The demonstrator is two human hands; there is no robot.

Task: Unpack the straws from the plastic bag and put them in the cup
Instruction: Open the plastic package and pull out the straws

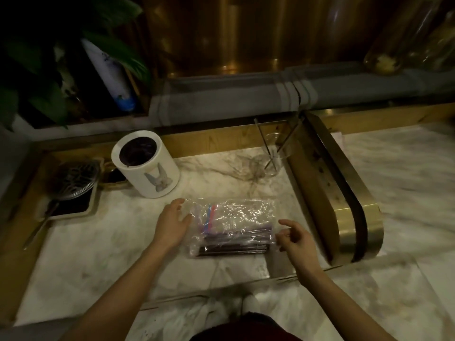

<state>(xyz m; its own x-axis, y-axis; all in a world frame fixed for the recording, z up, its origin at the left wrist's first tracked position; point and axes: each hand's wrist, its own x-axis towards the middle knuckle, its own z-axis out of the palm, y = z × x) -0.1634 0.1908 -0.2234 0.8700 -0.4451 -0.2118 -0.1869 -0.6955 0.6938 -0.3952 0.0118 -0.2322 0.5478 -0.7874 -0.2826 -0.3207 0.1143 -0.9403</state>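
Marble tabletop [98, 254], rabbit-printed pot [147, 168], straw bag [236, 217] between left hand [172, 223] and right hand [296, 242], fingers [178, 201] loose, empty.

— What's the surface like?
— Veined white marble [221, 173] in a wood frame [221, 141], dimly lit.
— And behind it?
— A grey bolster [221, 104] with white stripes, then gold panels [221, 33] catching warm light.
— The sides?
— Dark leaves [115, 48] far left, and a curved brass band [354, 220] on the right.
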